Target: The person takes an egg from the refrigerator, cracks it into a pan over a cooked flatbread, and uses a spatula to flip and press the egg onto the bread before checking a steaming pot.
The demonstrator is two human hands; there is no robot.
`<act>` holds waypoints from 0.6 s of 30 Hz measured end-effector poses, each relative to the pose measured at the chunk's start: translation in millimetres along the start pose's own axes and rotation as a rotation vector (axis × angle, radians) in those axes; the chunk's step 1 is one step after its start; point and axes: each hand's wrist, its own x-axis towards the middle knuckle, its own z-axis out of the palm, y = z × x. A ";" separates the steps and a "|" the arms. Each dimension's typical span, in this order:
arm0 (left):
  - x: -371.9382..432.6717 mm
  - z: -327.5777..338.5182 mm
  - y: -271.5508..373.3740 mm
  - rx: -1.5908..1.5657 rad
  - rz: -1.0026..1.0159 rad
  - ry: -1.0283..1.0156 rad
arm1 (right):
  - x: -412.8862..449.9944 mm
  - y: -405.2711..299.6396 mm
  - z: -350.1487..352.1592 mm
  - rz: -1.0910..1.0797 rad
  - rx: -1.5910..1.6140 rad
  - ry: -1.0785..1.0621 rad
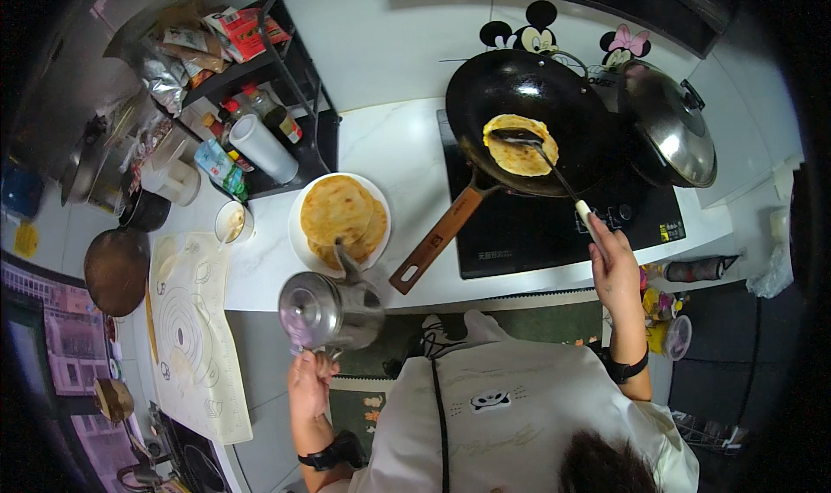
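My left hand (309, 381) grips the handle of a metal pot with a long spout (354, 308), held up at the counter's front edge. Its spout reaches over a white plate (295, 227) that carries several round golden flatbreads (337, 208). In my right hand (613, 266) is the pale handle of a spatula (565, 184). The dark blade rests on a round flatbread (522, 158) with yellow egg at its edge. That bread lies inside a black wok (578, 129) with a wooden handle (435, 243).
An induction cooktop (519, 240) sits under the wok. A domed metal lid (675, 123) leans at the right. To the left are a white cup (234, 223), a printed kneading mat (195, 337) overhanging the counter, and a black rack (260, 71) with bottles and packets.
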 end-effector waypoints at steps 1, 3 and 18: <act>-1.1 2.0 -7.0 -0.002 -0.003 -0.009 | 0.5 1.2 0.6 -0.017 0.003 0.007; -0.8 4.1 -21.7 0.091 -0.001 -0.089 | 1.2 2.2 0.1 -0.011 0.000 0.016; 46.8 24.4 -75.7 -0.013 -0.068 -0.195 | 2.7 1.7 -6.0 -0.054 -0.041 -0.011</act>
